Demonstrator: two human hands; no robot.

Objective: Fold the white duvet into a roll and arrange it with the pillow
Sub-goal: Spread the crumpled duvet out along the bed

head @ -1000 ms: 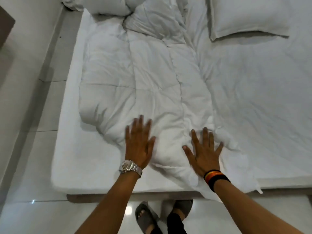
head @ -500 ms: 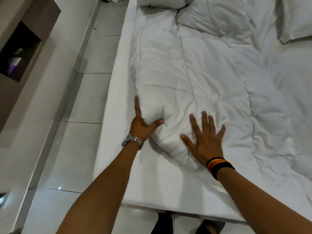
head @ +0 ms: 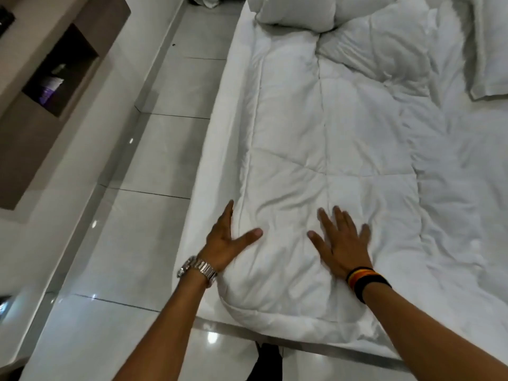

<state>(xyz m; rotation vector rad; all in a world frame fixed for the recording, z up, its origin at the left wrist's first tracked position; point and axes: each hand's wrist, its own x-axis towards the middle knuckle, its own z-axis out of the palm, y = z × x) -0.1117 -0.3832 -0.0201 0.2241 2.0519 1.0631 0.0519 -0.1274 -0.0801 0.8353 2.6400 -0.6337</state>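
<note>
The white duvet [head: 330, 149] lies folded into a long strip along the left side of the bed, running from the foot edge toward the head. My left hand [head: 228, 240], with a metal watch at the wrist, rests flat against the strip's left edge, thumb spread onto the top. My right hand [head: 341, 243], with striped wristbands, presses flat on the duvet with fingers apart. A white pillow [head: 297, 9] lies at the far end of the strip. A second pillow [head: 489, 50] shows at the right edge.
The bed's mattress [head: 217, 149] has its left edge beside a glossy white tiled floor [head: 154, 171]. A brown wall shelf niche [head: 57, 75] holding a small item is at the left. My feet are partly visible below the bed's foot edge.
The view has shifted left and closer. My left hand slid from the duvet's top to its left edge, and the near corner of the duvet now lies smoother and straighter.
</note>
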